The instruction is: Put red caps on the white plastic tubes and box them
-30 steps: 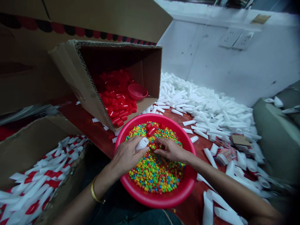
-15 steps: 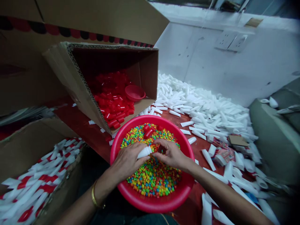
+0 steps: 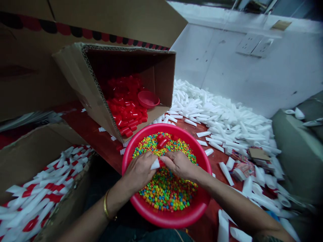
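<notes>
Left hand (image 3: 140,171): closed around a white tube (image 3: 155,164), over the middle of the red basin (image 3: 176,218); only the tube's end shows past my fingers.
Right hand (image 3: 179,165): fingers drawn together, tips touching that exposed end. Whether something small sits between them I cannot tell.
Tube, feel: I judge it a thin plastic shell, very light, smooth and a bit slippery. It would likely dent under a hard squeeze.
Tube, hold: best wrapped around the body, as my left hand has it, leaving the end free.
Candy (image 3: 164,191): small, hard, many-coloured pieces fill the basin under both hands. They look loose and ready to roll or spill.
Loose red caps (image 3: 161,141): a few lie on the candy near the basin's far rim, apart from my hands.
Tipped box (image 3: 96,101): it lies on its side beyond the basin's far left rim, holding more caps (image 3: 126,107) and a small red bowl (image 3: 148,99).
Tube pile (image 3: 222,117): bare white tubes are heaped on the floor (image 3: 85,131) to the far right, along the wall.
Left carton (image 3: 37,148): red-and-white tubes (image 3: 37,195) lie inside it.
In the way: nothing stands between my hands. My forearms cross the basin's near rim, and stray tubes lie close by its right side.
</notes>
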{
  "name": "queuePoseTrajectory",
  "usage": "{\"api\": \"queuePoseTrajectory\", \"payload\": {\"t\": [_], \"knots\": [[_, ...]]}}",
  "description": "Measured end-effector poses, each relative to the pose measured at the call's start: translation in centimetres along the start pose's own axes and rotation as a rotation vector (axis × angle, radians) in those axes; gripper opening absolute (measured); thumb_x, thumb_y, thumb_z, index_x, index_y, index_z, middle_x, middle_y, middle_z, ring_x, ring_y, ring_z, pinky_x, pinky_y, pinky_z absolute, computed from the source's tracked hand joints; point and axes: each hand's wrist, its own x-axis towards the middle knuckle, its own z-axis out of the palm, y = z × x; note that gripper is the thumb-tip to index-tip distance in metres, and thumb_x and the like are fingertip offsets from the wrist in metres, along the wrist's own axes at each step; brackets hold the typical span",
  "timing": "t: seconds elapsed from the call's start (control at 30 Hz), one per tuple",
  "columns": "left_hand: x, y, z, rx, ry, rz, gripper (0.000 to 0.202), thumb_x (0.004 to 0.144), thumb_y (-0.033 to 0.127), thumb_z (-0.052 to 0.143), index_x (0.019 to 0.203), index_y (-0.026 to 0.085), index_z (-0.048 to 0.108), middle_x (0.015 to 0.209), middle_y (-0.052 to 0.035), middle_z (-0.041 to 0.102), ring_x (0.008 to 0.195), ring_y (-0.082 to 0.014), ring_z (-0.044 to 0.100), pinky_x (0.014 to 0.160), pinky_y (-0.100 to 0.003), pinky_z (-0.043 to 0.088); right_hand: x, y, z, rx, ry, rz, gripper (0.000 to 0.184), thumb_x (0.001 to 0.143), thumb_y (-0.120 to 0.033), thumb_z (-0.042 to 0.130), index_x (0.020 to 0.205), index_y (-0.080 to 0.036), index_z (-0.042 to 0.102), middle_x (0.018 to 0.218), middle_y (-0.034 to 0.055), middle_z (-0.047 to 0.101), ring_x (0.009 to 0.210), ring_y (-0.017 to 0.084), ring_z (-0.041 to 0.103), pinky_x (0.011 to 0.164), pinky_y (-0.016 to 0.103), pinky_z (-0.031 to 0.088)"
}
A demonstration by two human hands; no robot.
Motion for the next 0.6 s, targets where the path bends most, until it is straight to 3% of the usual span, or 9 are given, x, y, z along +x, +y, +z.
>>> {"api": "queuePoseTrajectory", "payload": {"t": [0.07, 0.13, 0.2, 0.27, 0.33, 0.47, 0.6], "knots": [[-0.1, 0.0, 0.2, 0.042, 0.030, 0.005, 0.014, 0.080, 0.016, 0.047, 0.090, 0.018, 0.056, 0.090, -0.0056, 0.058, 0.085, -0.0213, 0.057, 0.074, -0.032, 0.045, 0.5, -0.6, 0.1, 0.093, -0.055, 0.199, 0.061, 0.094, -0.052, 0.021, 0.052, -0.017, 0.047, 0.045, -0.0014, 0.040, 0.044, 0.010, 0.040, 0.048, 0.024, 0.029], [-0.2, 0.1, 0.1, 0.064, 0.041, -0.009, 0.010, 0.080, 0.017, 0.047, 0.086, 0.018, 0.055, 0.088, -0.0055, 0.058, 0.083, -0.0217, 0.057, 0.072, -0.033, 0.045, 0.4, -1.0, -0.3, 0.178, -0.099, 0.259, 0.064, 0.094, -0.053, 0.015, 0.053, -0.017, 0.048, 0.047, 0.0000, 0.043, 0.046, 0.011, 0.044, 0.051, 0.025, 0.032], [-0.1, 0.3, -0.1, 0.049, 0.045, -0.051, 0.007, 0.081, 0.020, 0.047, 0.083, 0.018, 0.053, 0.084, -0.0047, 0.059, 0.080, -0.0216, 0.058, 0.069, -0.032, 0.045, -0.1, -1.1, -1.0, 0.177, -0.091, 0.118, 0.056, 0.095, -0.049, 0.020, 0.070, -0.015, 0.056, 0.065, 0.0049, 0.057, 0.061, 0.014, 0.052, 0.059, 0.026, 0.036], [-0.1, 0.5, -0.3, 0.019, 0.038, -0.075, 0.006, 0.081, 0.021, 0.047, 0.083, 0.018, 0.052, 0.081, -0.0038, 0.061, 0.078, -0.0215, 0.059, 0.066, -0.032, 0.045, -0.6, -0.9, -1.6, 0.103, -0.058, -0.059, 0.039, 0.093, -0.045, 0.032, 0.087, -0.015, 0.055, 0.084, 0.0076, 0.059, 0.073, 0.016, 0.053, 0.064, 0.027, 0.037], [-0.1, 0.6, -0.4, 0.017, 0.030, -0.053, 0.006, 0.080, 0.018, 0.047, 0.083, 0.018, 0.052, 0.081, -0.0038, 0.061, 0.079, -0.0219, 0.060, 0.067, -0.032, 0.046, -1.0, -0.8, -1.7, 0.070, -0.062, -0.094, 0.033, 0.091, -0.044, 0.037, 0.082, -0.016, 0.052, 0.078, 0.0047, 0.055, 0.066, 0.014, 0.048, 0.060, 0.026, 0.034], [-0.6, 0.4, -0.1, 0.086, 0.035, -0.006, 0.015, 0.076, 0.009, 0.045, 0.086, 0.019, 0.052, 0.084, -0.0043, 0.062, 0.082, -0.0227, 0.060, 0.069, -0.034, 0.047, -0.9, -1.2, -0.3, 0.382, -0.082, 0.154, 0.042, 0.089, -0.049, 0.036, 0.059, -0.020, 0.036, 0.050, -0.0050, 0.035, 0.045, 0.008, 0.033, 0.046, 0.022, 0.026], [-0.9, 0.5, 0.2, 0.151, 0.156, 0.030, 0.018, 0.073, 0.005, 0.047, 0.083, 0.018, 0.053, 0.081, -0.0037, 0.062, 0.079, -0.0223, 0.061, 0.068, -0.034, 0.048, -0.3, -2.3, 0.5, 0.608, -0.149, 0.368, 0.047, 0.086, -0.056, 0.032, 0.055, -0.021, 0.037, 0.040, -0.0059, 0.033, 0.034, 0.008, 0.032, 0.038, 0.022, 0.025]]}}
